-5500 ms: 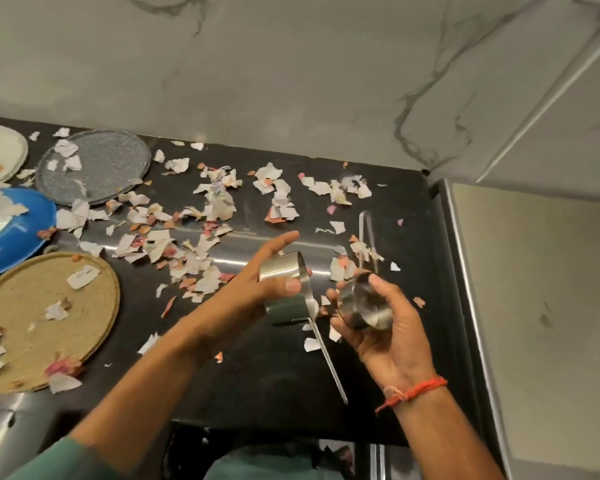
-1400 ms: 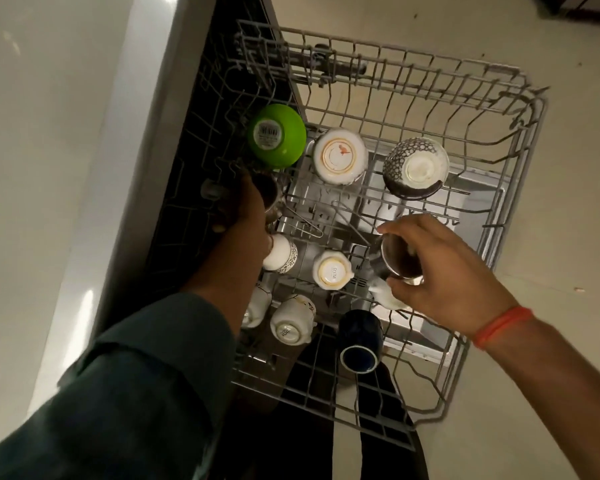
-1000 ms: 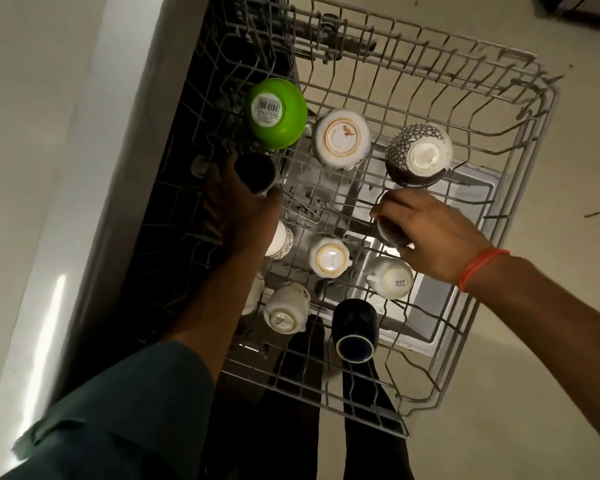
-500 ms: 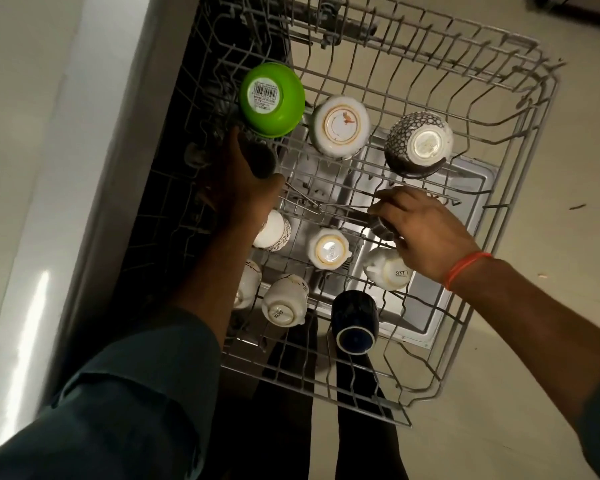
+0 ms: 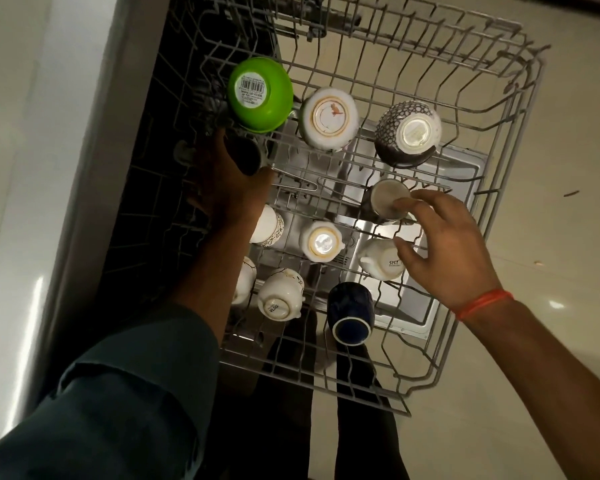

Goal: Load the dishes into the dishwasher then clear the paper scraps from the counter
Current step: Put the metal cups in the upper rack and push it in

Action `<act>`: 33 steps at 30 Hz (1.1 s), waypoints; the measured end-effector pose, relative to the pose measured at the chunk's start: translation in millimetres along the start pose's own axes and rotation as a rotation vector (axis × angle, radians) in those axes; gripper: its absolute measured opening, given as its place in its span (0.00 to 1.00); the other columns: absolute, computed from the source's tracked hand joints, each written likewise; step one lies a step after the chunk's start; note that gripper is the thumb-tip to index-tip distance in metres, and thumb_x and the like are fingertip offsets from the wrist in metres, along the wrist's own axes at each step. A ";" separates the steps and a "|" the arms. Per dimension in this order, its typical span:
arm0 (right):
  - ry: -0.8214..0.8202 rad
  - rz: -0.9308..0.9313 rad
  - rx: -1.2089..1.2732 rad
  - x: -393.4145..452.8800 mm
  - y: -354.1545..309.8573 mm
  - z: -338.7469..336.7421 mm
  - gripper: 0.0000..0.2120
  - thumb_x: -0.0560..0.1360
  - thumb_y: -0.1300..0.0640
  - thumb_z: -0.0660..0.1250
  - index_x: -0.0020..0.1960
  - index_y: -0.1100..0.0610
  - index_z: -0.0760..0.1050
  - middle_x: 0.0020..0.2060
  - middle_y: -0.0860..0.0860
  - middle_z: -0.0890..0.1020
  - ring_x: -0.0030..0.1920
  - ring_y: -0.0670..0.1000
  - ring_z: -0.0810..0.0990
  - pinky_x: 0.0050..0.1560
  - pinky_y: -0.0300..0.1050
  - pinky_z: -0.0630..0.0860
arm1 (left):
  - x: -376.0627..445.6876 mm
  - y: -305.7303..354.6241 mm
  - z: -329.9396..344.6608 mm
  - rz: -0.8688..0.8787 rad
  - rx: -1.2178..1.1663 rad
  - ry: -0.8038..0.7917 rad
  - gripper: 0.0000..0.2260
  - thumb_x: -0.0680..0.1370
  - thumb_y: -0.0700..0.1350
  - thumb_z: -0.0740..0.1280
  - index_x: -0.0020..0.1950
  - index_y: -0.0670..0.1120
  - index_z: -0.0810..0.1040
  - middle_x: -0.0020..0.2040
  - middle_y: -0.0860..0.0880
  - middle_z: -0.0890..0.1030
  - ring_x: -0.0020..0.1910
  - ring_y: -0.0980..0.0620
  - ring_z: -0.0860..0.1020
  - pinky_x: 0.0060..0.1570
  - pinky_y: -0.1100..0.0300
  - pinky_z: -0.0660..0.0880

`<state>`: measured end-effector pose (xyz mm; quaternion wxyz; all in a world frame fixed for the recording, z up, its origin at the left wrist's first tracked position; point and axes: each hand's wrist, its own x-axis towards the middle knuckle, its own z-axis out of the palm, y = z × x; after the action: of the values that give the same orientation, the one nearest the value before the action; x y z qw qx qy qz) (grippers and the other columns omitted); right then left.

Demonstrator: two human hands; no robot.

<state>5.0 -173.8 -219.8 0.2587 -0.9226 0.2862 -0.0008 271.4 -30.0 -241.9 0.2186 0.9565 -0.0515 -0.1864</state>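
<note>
View from above into a pulled-out upper dishwasher rack (image 5: pixel 520 109), a grey wire basket over a pale tiled floor. Much of the rack is already loaded. Along the far row, upside down, sit a green bowl (image 5: pixel 260 93), a white bowl (image 5: pixel 328 118) and a dark patterned bowl (image 5: pixel 406 133). Nearer rows hold several inverted white cups (image 5: pixel 321 241) and a dark blue mug (image 5: pixel 350 314).

The left hand (image 5: pixel 229 183), on a green-sleeved arm, reaches in at the rack's left side, just below the green bowl. Its fingers curl around a dark metal cup (image 5: pixel 248 157), which has not yet been set down. The right hand (image 5: pixel 444 244), with a red thread at the wrist, has its fingers spread and relaxed. One fingertip touches the base of a small steel cup (image 5: pixel 387 202), which sits upside down in the rack, between the patterned bowl and a white cup.

By the look of it, the loading step is well along: one steel cup is placed, the other is about to be. The counter and its paper scraps are out of view, so how many dishes remain, and whether the scraps are cleared, cannot be told.
</note>
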 end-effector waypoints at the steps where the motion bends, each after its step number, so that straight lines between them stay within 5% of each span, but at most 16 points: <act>1: 0.022 0.010 -0.003 -1.7 1.0 -1.1 0.25 0.71 0.59 0.75 0.67 0.57 0.76 0.65 0.58 0.76 0.67 0.61 0.72 0.68 0.59 0.71 | 0.1 -0.6 0.6 0.006 -0.002 0.009 0.43 0.68 0.55 0.75 0.80 0.55 0.61 0.79 0.47 0.64 0.77 0.39 0.65 0.73 0.34 0.60; 6: 0.135 0.107 -0.097 -10.8 9.7 -10.6 0.28 0.71 0.57 0.75 0.70 0.54 0.73 0.70 0.58 0.70 0.73 0.63 0.67 0.71 0.64 0.63 | -0.1 -8.5 5.6 0.003 -0.042 0.012 0.46 0.66 0.60 0.73 0.81 0.55 0.60 0.79 0.45 0.65 0.77 0.39 0.65 0.73 0.35 0.61; 10: 0.233 0.284 -0.093 -18.5 17.6 -12.5 0.35 0.73 0.52 0.74 0.77 0.50 0.65 0.78 0.59 0.59 0.78 0.61 0.57 0.74 0.63 0.57 | -25.2 -2.1 4.7 0.072 -0.001 0.029 0.42 0.72 0.52 0.74 0.82 0.52 0.58 0.83 0.43 0.56 0.81 0.40 0.55 0.77 0.37 0.53; 15: 0.332 0.606 0.335 -23.6 24.4 7.9 0.40 0.77 0.48 0.71 0.81 0.50 0.53 0.80 0.56 0.53 0.79 0.56 0.57 0.77 0.61 0.58 | -82.3 9.3 6.8 0.244 -0.022 -0.036 0.39 0.74 0.49 0.72 0.82 0.53 0.59 0.83 0.43 0.53 0.80 0.38 0.54 0.76 0.34 0.54; 18: 0.361 0.721 0.544 -22.9 18.8 22.4 0.35 0.80 0.53 0.68 0.81 0.53 0.55 0.78 0.55 0.63 0.76 0.53 0.64 0.78 0.50 0.62 | -121.3 16.7 11.2 0.362 -0.029 -0.147 0.39 0.74 0.48 0.74 0.82 0.55 0.59 0.83 0.44 0.51 0.82 0.42 0.51 0.77 0.35 0.53; 21: 0.383 0.792 0.615 -19.8 23.2 26.1 0.22 0.82 0.56 0.63 0.75 0.52 0.66 0.59 0.52 0.81 0.57 0.47 0.80 0.67 0.45 0.74 | -152.5 20.8 19.2 0.451 -0.020 -0.291 0.39 0.75 0.49 0.73 0.82 0.56 0.57 0.83 0.48 0.48 0.82 0.48 0.46 0.80 0.42 0.41; 23: 0.361 0.799 0.668 -20.8 30.0 27.0 0.19 0.83 0.56 0.61 0.73 0.50 0.68 0.53 0.50 0.83 0.52 0.47 0.82 0.65 0.46 0.76 | -170.1 20.6 25.6 0.527 0.018 -0.393 0.38 0.75 0.50 0.71 0.82 0.56 0.57 0.83 0.49 0.47 0.82 0.51 0.44 0.79 0.42 0.38; 29: 0.338 0.745 0.736 -20.5 35.4 30.7 0.19 0.84 0.61 0.57 0.74 0.53 0.65 0.49 0.55 0.85 0.49 0.53 0.85 0.59 0.53 0.81 | -209.9 9.0 41.0 0.831 0.167 -0.509 0.27 0.76 0.52 0.68 0.75 0.52 0.70 0.81 0.44 0.58 0.81 0.44 0.54 0.77 0.36 0.49; 33: 0.379 0.724 0.761 -22.3 40.4 35.9 0.18 0.83 0.63 0.56 0.72 0.52 0.66 0.46 0.57 0.84 0.44 0.54 0.85 0.54 0.54 0.83 | -228.2 -0.8 52.0 0.889 0.272 -0.579 0.26 0.76 0.55 0.67 0.73 0.53 0.71 0.80 0.44 0.60 0.81 0.44 0.53 0.77 0.36 0.51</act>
<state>-29.6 -173.2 -267.0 0.5014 -0.5907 0.6057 -0.1811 40.5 -8.9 -209.4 0.1274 0.7718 -0.5324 -0.3234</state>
